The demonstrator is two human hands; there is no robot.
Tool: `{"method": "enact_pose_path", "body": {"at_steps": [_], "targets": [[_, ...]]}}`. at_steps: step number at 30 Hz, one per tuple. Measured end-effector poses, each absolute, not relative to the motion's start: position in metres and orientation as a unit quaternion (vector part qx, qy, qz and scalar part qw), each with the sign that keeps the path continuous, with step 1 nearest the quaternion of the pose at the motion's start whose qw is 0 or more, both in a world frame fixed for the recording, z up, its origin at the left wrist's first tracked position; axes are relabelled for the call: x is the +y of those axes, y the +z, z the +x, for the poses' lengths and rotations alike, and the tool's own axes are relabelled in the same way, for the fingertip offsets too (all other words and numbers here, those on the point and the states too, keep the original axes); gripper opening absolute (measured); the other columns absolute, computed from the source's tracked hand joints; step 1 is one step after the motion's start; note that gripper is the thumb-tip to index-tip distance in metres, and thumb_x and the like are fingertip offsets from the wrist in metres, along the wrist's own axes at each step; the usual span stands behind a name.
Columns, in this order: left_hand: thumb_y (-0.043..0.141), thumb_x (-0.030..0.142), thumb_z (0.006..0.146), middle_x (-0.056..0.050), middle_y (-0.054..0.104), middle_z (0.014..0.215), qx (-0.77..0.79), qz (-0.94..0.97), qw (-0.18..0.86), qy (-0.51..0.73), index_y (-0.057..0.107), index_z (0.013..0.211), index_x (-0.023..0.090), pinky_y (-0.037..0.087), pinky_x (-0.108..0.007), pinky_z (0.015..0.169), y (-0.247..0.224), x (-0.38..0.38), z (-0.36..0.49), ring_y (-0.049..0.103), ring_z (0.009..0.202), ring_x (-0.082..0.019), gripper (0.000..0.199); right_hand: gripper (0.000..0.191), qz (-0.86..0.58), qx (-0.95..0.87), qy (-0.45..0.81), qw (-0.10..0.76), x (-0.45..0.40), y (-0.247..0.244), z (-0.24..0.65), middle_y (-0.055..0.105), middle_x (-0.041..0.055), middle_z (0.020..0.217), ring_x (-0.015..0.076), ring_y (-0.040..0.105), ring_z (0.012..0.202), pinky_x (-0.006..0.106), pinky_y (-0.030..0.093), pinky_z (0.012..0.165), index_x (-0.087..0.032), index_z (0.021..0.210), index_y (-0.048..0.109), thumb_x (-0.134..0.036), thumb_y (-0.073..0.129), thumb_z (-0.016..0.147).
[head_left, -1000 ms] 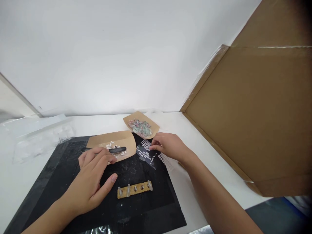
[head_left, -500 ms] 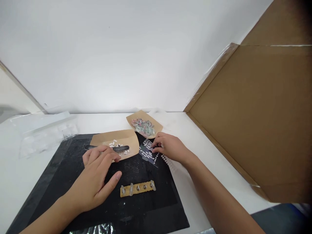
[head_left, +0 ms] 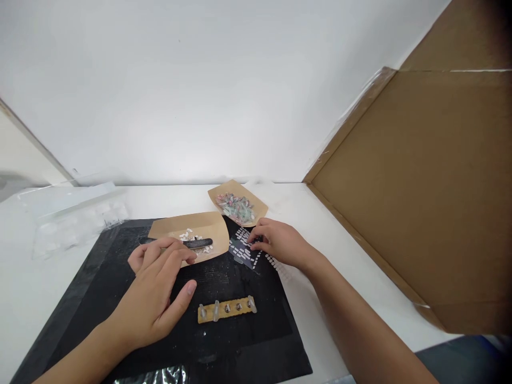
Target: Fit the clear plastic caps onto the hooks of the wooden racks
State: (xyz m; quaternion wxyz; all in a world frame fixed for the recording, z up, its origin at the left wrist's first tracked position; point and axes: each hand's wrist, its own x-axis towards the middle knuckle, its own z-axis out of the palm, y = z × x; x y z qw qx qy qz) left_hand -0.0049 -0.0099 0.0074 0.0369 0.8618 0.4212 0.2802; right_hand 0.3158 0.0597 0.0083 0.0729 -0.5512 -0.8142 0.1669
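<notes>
My left hand (head_left: 160, 290) is open, thumb apart, its fingers over the front edge of a brown paper tray (head_left: 218, 226). A black nail file (head_left: 198, 244) lies across that tray, above small white bits (head_left: 187, 234); the fingers partly hide it. My right hand (head_left: 276, 242) is curled at the right edge of a dark sheet with rows of white tabs (head_left: 242, 250). Its thumb and fingertips are bent toward each other; whatever they hold is too small to make out. In front lies a yellowish strip (head_left: 222, 316) with round metal spots and clear nail-tip-like pieces (head_left: 216, 310).
Behind stands another paper tray (head_left: 260, 208) heaped with clear, tinted nail-like pieces (head_left: 236, 207). A clear plastic case (head_left: 80, 218) sits at left. Everything central rests on a black mat (head_left: 260, 346). A cardboard panel (head_left: 420, 202) rises at right; a white wall closes the back.
My left hand has shifted slightly left, its fingers spreading a little. The right hand stays at the tab sheet with almost no visible movement.
</notes>
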Motion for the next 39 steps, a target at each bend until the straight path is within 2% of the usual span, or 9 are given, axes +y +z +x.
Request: {"method": "enact_pose_path", "body": {"at_steps": [8,18,30,39], "targets": [[0.046,0.032,0.096,-0.011,0.063,0.115,0.408,0.868,0.046,0.278,0.054,0.116,0.023,0.026,-0.055,0.098,0.007,-0.01,-0.005,0.048,0.121,-0.038,0.023,0.009,-0.555,-0.806,0.193,0.071,0.058,0.005,0.316,0.069,0.0001,0.098,0.0169,0.063,0.086,0.026,0.04,0.069,-0.029,0.098,0.077,-0.024,0.076,0.091],[0.045,0.033,0.098,-0.012,0.062,0.115,0.404,0.874,0.044,0.267,0.053,0.117,0.024,0.025,-0.056,0.099,0.007,-0.01,-0.005,0.046,0.121,-0.038,0.023,0.016,-0.553,-0.807,0.195,0.069,0.057,0.006,0.314,0.071,-0.0016,0.094,0.0173,0.063,0.084,0.027,0.036,0.067,-0.033,0.106,0.075,-0.025,0.073,0.092],[0.049,0.034,0.096,-0.012,0.063,0.116,0.398,0.88,0.051,0.255,0.053,0.115,0.023,0.027,-0.055,0.099,0.004,-0.01,-0.006,0.048,0.121,-0.038,0.022,0.006,-0.537,-0.794,0.277,0.069,0.062,-0.002,0.317,0.066,-0.0006,0.083,0.016,0.058,0.074,0.026,0.034,0.062,-0.025,0.099,0.07,-0.024,0.069,0.093],[0.05,0.034,0.095,-0.011,0.065,0.117,0.403,0.873,0.057,0.269,0.057,0.116,0.023,0.027,-0.056,0.102,0.006,-0.011,-0.005,0.049,0.122,-0.038,0.025,0.006,-0.535,-0.787,0.3,0.067,0.062,-0.007,0.32,0.063,-0.0026,0.076,0.0152,0.056,0.067,0.026,0.034,0.059,-0.025,0.1,0.067,-0.026,0.067,0.094]]}}
